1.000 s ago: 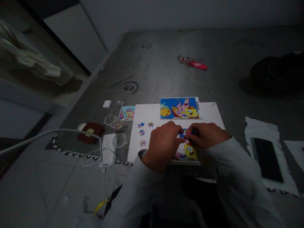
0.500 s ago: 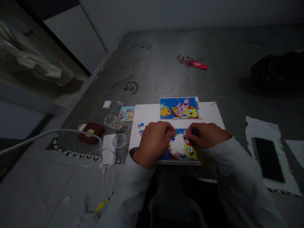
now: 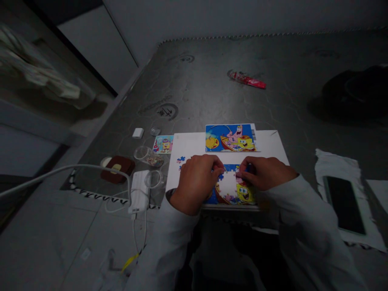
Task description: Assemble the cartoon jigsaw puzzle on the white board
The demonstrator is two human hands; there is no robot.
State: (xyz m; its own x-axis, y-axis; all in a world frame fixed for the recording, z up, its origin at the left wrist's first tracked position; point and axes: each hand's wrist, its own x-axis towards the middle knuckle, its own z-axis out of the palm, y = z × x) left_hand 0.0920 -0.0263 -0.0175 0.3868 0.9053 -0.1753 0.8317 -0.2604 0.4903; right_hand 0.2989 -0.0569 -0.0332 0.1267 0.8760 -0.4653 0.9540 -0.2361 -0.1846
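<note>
A jigsaw puzzle [image 3: 246,195] with a blue, yellow and pink cartoon picture lies on a white board [image 3: 189,142], with a bare white gap in its middle. My left hand [image 3: 198,180] rests over the puzzle's left part, thumb and fingers pinched on a blue puzzle piece [image 3: 221,176] at the gap's upper left corner. From the other side my right hand [image 3: 264,173] pinches at the gap's upper right edge, its fingertips on a puzzle piece there. Both hands cover parts of the puzzle. Loose pieces [image 3: 181,160] lie left of my left hand. Behind the puzzle is a matching picture card [image 3: 230,137].
To the left are a clear plastic cup with small pieces in it [image 3: 148,156], another clear cup [image 3: 154,179], a white power bank [image 3: 139,192] with cables, and a brown case [image 3: 117,169]. A phone [image 3: 344,204] lies on a cloth at right. Farther back is a red wrapper [image 3: 247,79].
The whole view has shifted slightly, so things sit a little farther right. Both hands keep almost the same pinched pose at the puzzle's gap.
</note>
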